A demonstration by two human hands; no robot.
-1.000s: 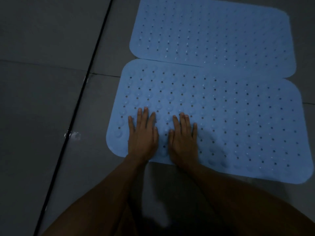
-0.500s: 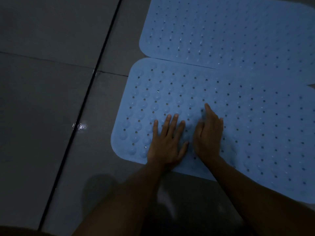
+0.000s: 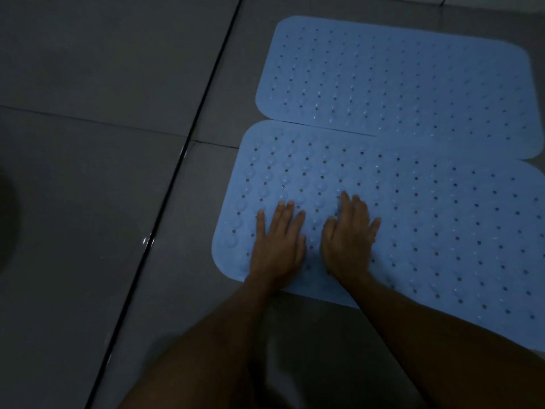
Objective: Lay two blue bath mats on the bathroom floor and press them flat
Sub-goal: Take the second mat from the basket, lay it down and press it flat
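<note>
Two blue bath mats lie on a dark grey tiled floor (image 3: 88, 202). The near mat (image 3: 427, 231) is the one under the hands, and the far mat (image 3: 398, 78) lies just behind it, shifted a little to the right. Their long edges meet; on the right part the near mat seems to lie slightly over the edge of the far one, but the light is dim and this is not sure. Both mats have rows of small round holes and round bumps, and rounded corners.

The left hand (image 3: 277, 243) rests flat on the near mat, close to its left end and near its front edge. The palm is down, the fingers (image 3: 290, 214) are straight and spread a little, and they point away from the person. It grips nothing; it only presses on the surface. The right hand (image 3: 349, 240) lies just beside the left one, also palm down on the same mat, with the fingers straight and held closer together. The thumbs of the two hands are near each other but a narrow strip of mat shows between them. The right hand too is flat and holds nothing.

Both forearms come from the bottom of the view and cross the front edge of the near mat. Most of this mat stretches to the right of the hands and continues out of the view. The far mat is not touched by any hand.

A thin dark groove (image 3: 165, 231) runs across the floor to the left of the mats, with a small wet shine on it.
</note>
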